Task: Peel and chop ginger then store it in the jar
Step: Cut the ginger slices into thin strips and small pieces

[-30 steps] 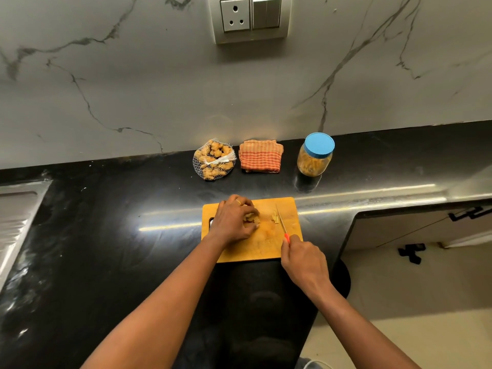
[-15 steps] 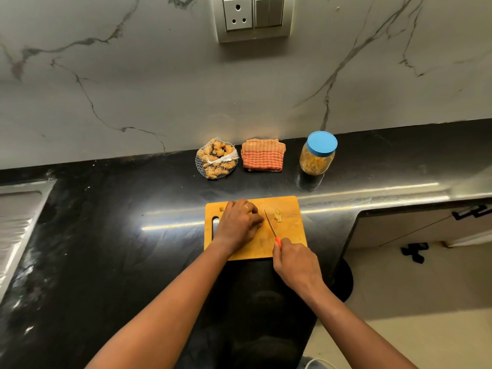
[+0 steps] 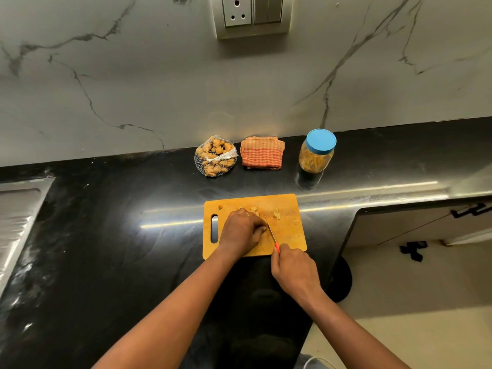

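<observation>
— Nearest first: what are the hands doing?

— The right hand (image 3: 295,270) is wrapped round the orange handle of the knife (image 3: 271,231). The thin blade slants away and leftward over the board (image 3: 290,235), right beside the left fingertips.

— And the other one?

— The left hand (image 3: 243,230) sits knuckles-up on the middle of the board, fingers curled down next to the blade. Whatever lies under them is hidden, so I cannot tell whether it pinches anything.

— Where is the ginger, then?

— Pale slices (image 3: 253,209) peek out just beyond the left knuckles. A few cut bits (image 3: 277,213) lie to the right of the blade's tip. One crumb (image 3: 220,207) sits near the board's far left corner, above the handle slot.

— Further back?

— On the black counter (image 3: 106,235), along the marble wall (image 3: 133,89), there is a net bag (image 3: 215,157) of whole ginger with a folded checked cloth (image 3: 262,153) just beside it. Right of that is the jar (image 3: 316,155), upright, blue lid on, with yellowish contents. A steel sink (image 3: 16,222) shows at the far left, and a socket (image 3: 237,10) high on the wall.
</observation>
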Demonstrator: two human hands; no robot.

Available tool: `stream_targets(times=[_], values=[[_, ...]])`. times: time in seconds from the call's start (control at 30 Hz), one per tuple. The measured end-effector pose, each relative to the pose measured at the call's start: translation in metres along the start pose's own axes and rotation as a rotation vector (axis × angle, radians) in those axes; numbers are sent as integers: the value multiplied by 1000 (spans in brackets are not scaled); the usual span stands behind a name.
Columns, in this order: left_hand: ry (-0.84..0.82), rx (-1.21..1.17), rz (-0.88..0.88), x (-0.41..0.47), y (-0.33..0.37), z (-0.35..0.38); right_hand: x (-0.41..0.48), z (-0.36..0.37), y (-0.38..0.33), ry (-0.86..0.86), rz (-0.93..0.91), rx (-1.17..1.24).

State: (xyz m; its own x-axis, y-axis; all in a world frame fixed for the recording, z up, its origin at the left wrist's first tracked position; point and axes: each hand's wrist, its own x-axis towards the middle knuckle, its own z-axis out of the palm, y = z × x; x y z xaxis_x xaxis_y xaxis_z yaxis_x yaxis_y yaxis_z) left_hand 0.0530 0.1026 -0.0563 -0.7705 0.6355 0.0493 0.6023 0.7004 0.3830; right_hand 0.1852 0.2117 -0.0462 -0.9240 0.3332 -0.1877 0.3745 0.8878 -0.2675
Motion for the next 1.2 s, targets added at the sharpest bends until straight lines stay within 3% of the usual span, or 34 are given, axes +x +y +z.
stream_targets(times=[1.2], values=[[-93,41,-174,8,16,-13,-12,0,2,3,-13,13]])
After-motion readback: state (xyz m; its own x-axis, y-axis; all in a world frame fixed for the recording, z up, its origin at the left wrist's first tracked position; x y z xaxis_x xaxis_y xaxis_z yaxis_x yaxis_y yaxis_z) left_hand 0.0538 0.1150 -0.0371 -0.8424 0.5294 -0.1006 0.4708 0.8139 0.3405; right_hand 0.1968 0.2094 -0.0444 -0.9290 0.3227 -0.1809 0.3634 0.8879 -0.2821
